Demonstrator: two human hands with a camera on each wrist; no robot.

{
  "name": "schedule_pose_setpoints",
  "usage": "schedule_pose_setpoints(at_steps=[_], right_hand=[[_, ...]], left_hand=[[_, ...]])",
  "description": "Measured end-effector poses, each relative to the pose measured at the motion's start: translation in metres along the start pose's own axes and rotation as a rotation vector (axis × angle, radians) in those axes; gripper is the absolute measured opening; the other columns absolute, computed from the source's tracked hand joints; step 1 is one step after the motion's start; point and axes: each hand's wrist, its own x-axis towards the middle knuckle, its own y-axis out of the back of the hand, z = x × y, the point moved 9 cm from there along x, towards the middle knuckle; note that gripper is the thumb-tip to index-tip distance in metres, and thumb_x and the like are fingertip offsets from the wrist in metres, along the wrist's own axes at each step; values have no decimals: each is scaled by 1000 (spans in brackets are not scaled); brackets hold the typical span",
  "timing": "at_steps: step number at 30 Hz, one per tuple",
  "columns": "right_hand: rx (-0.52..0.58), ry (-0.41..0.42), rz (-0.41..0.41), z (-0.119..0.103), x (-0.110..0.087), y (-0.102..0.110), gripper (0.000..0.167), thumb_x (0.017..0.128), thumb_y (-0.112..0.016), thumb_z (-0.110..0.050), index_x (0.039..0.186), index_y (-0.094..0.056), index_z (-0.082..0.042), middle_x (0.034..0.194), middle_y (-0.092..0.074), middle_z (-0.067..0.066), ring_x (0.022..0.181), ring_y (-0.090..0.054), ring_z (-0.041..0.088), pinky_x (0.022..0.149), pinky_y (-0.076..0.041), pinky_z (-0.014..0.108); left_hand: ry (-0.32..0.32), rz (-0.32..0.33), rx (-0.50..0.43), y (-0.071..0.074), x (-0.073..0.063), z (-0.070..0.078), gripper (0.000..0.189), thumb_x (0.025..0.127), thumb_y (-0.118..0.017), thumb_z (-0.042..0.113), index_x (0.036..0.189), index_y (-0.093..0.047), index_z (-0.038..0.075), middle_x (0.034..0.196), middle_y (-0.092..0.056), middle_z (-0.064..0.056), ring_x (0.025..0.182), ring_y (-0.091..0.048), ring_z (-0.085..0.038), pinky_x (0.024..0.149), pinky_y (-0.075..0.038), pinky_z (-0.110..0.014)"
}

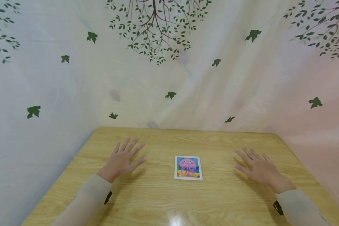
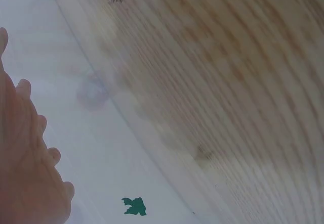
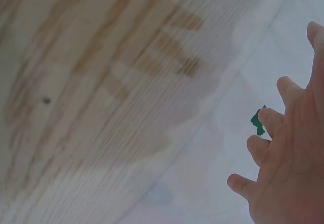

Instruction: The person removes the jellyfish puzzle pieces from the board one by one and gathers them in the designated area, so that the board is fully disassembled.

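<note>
A small square card or stack of cards (image 1: 188, 168), white-edged with a pink jellyfish on a blue and yellow seabed, lies flat near the middle of the wooden table. To its left, my left hand (image 1: 122, 160) is held over the table with fingers spread and nothing in it. On the other side, my right hand (image 1: 258, 168) hovers likewise, palm down and fingers apart. Neither hand touches the card. Each wrist view catches part of its own hand: the left hand (image 2: 30, 158) at the left edge, the right hand (image 3: 288, 148) at the right edge.
The light wooden table (image 1: 158, 201) has rounded far corners. Behind it and along both sides hangs a pale curtain (image 1: 147, 81) printed with branches and green leaf shapes. A dark strap piece (image 1: 108, 197) shows under the left sleeve, another (image 1: 278, 207) under the right.
</note>
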Motion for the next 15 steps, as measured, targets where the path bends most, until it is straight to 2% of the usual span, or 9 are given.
schedule_pose_setpoints(at_steps=[11, 15], right_hand=[[-8, 4, 5, -1, 1, -2, 77, 103, -51, -61, 164, -34, -17, 166, -27, 26, 150, -22, 54, 112, -12, 80], [-2, 11, -1, -5, 3, -2, 78, 103, -51, -61, 163, -36, -14, 166, -27, 26, 150, -23, 53, 112, -14, 80]], left_hand=[[-1, -3, -16, -4, 2, 2, 69, 103, -52, 59, 162, -40, 24, 169, -28, -13, 156, -16, -46, 120, -10, -73], [-27, 16, -47, -6, 3, 5, 68, 103, -54, 57, 160, -43, 21, 167, -32, -16, 153, -22, -49, 119, -13, -74]])
